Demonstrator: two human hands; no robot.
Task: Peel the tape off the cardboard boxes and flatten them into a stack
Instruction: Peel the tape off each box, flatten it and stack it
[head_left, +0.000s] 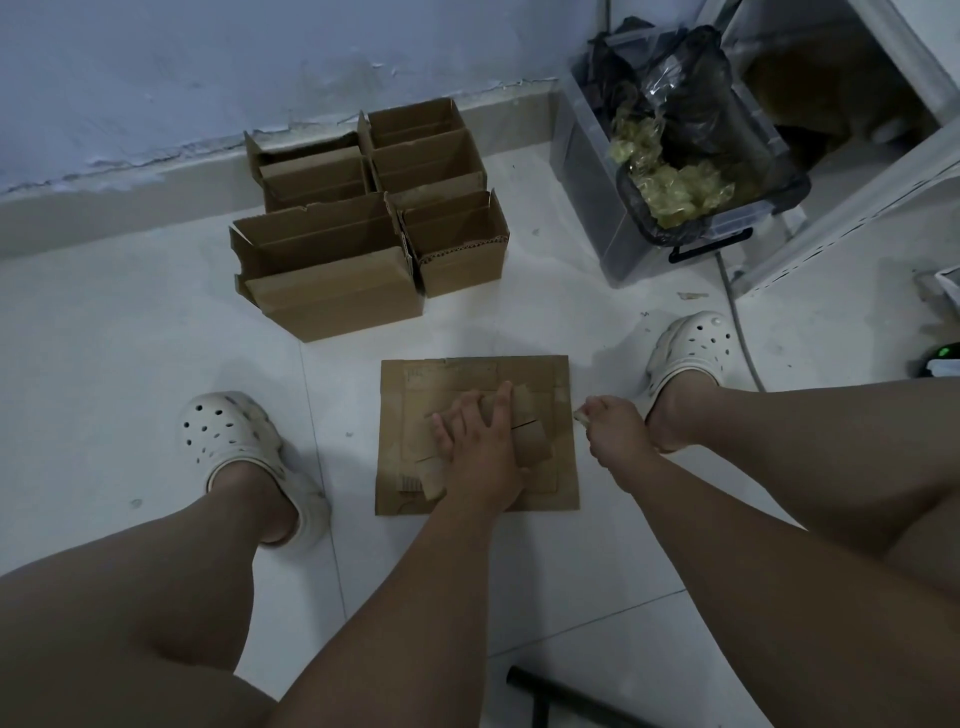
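Flat cardboard stack (402, 400): brown corrugated, matte, near-square sheet, slightly longer side to side, lying flat on white tile floor (156, 338); small folded flaps on top.
L hand (483, 447): mid-stack, fingers spread straight, pressing down.
R hand (615, 434): just beside stack's right edge, fingers curled, pinching pale tape scrap (581, 417).
Open boxes (332, 280): beyond stack, upright, flaps up.
Bin w/ black bag (701, 130): beyond-right of stack, crumpled yellowish tape inside.

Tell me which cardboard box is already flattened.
The flat cardboard pressed under the left hand, on the floor between the feet. The other boxes by the wall stand upright with open tops.
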